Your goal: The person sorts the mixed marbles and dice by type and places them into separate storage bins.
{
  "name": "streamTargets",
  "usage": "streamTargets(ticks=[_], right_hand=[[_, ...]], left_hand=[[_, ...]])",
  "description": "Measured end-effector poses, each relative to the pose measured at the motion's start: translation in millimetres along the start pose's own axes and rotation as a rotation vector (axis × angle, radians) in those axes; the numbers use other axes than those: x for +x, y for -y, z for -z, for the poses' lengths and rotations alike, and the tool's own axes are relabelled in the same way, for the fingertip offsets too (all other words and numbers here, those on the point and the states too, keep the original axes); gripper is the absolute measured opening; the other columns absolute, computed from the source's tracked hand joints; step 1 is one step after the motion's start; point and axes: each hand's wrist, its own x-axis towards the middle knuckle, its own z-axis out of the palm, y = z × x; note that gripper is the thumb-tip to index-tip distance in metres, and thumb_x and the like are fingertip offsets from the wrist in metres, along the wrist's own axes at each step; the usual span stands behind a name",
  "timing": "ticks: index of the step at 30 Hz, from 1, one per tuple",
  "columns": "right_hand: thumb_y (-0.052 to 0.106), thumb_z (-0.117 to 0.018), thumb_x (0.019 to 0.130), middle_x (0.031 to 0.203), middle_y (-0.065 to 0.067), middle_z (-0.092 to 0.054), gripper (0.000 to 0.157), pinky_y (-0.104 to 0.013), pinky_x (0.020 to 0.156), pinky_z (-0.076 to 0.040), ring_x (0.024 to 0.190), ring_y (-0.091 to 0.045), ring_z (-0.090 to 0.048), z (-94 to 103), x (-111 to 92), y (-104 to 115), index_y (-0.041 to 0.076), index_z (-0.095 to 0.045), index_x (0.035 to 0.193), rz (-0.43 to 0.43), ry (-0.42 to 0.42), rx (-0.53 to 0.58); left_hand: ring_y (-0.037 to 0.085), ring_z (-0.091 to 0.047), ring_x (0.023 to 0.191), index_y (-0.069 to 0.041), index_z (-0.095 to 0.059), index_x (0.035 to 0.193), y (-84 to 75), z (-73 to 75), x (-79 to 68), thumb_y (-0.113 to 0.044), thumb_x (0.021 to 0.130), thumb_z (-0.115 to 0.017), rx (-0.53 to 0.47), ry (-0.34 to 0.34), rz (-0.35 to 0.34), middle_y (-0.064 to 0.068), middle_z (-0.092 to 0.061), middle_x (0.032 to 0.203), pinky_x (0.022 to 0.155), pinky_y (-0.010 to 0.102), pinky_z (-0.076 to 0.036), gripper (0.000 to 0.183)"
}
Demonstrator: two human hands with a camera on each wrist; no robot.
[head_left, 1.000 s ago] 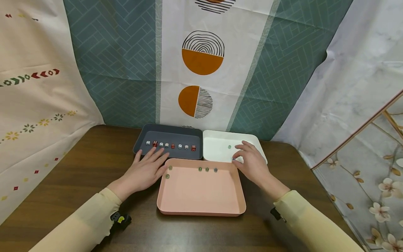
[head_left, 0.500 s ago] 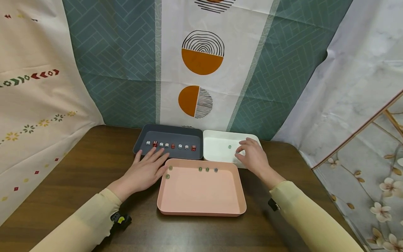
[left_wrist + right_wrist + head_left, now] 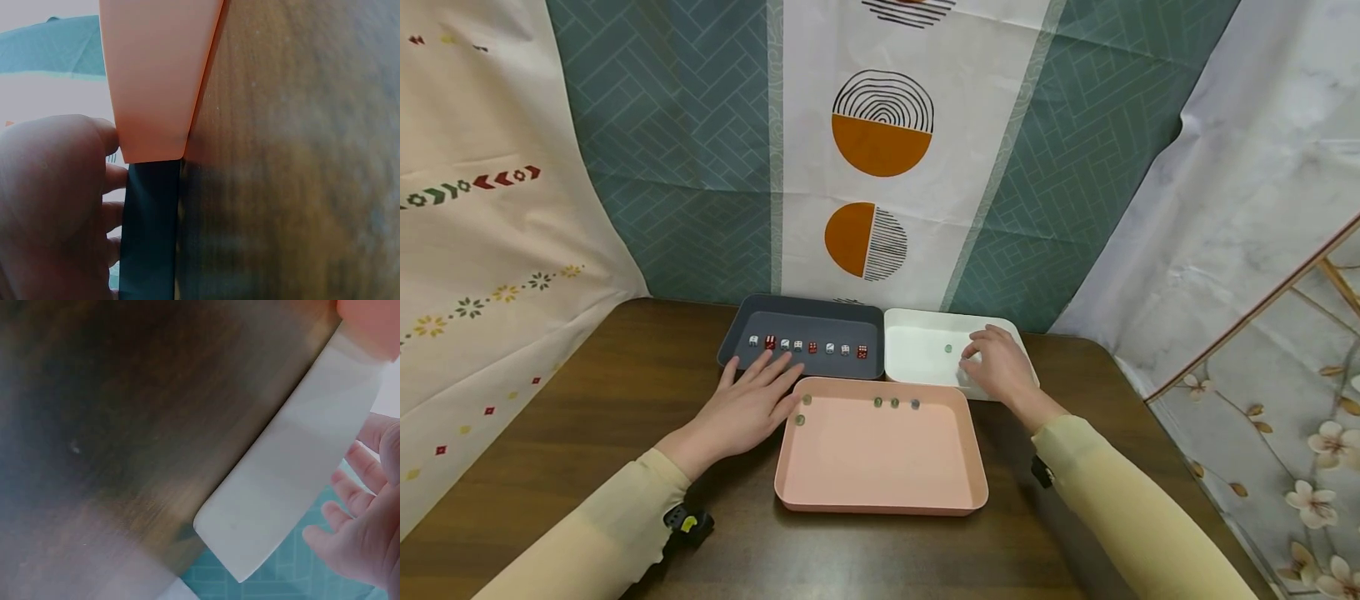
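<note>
Over the white tray [image 3: 917, 354], my right hand [image 3: 1003, 367] pinches a small bluish marble [image 3: 962, 360] between thumb and index finger, the other fingers loosely bent. The marble is mostly covered by the fingertips. A pale green marble [image 3: 948, 348] lies in that tray, just left of the fingertips. My left hand [image 3: 737, 412] is spread with straight fingers over the near edge of the dark tray [image 3: 820, 308], its thumb at the corner of the pink tray [image 3: 880, 467]. In the left wrist view the fingers of the left hand [image 3: 50, 194] reach over both tray rims.
Several marbles [image 3: 894, 402] lie along the far side and left corner of the pink tray. A row of red and white dice [image 3: 812, 347] crosses the dark tray. All three trays adjoin on the brown wooden table [image 3: 880, 558]; patterned cloths [image 3: 700, 150] hang behind and beside it.
My right hand has moved away from the pink tray's far right corner, slightly up and further over the white tray, with the marble at its fingertips. The left hand stays still.
</note>
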Motion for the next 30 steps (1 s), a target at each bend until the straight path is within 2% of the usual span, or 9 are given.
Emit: streamTargets(ticks=[12, 22, 30], right_hand=[[0.016, -0.07, 0.104, 0.149, -0.023, -0.065, 0.021, -0.058, 0.123, -0.04, 0.151, -0.046, -0.045, -7.6, 25, -11, 0.002, -0.085, 0.108, -0.137, 0.102, 0.026], [0.016, -0.067, 0.105, 0.15, -0.026, -0.063, 0.023, -0.061, 0.119, -0.044, 0.146, -0.047, -0.052, -12.3, 34, -16, 0.002, -0.084, 0.113, -0.145, 0.148, 0.043], [0.017, -0.068, 0.107, 0.144, -0.024, -0.067, 0.022, -0.062, 0.114, -0.048, 0.138, -0.046, -0.059, -18.7, 37, -18, 0.003, -0.083, 0.115, -0.149, 0.173, 0.054]], left_hand=[[0.047, -0.025, 0.165, -0.011, -0.05, 0.167, 1.6, -1.1, 6.3, -0.039, 0.118, -0.053, 0.001, -0.002, -0.008, 0.017, -0.039, 0.175, 0.124, 0.082, -0.011, 0.057], [0.046, -0.025, 0.165, -0.012, -0.049, 0.168, 1.1, 0.2, 7.2, -0.04, 0.118, -0.053, -0.004, 0.0, -0.001, 0.016, -0.038, 0.176, 0.124, 0.081, -0.01, 0.058], [0.046, -0.025, 0.165, -0.011, -0.049, 0.168, 1.2, -2.2, 1.7, -0.041, 0.117, -0.055, 0.0, -0.001, 0.001, 0.017, -0.038, 0.175, 0.124, 0.081, -0.011, 0.059]])
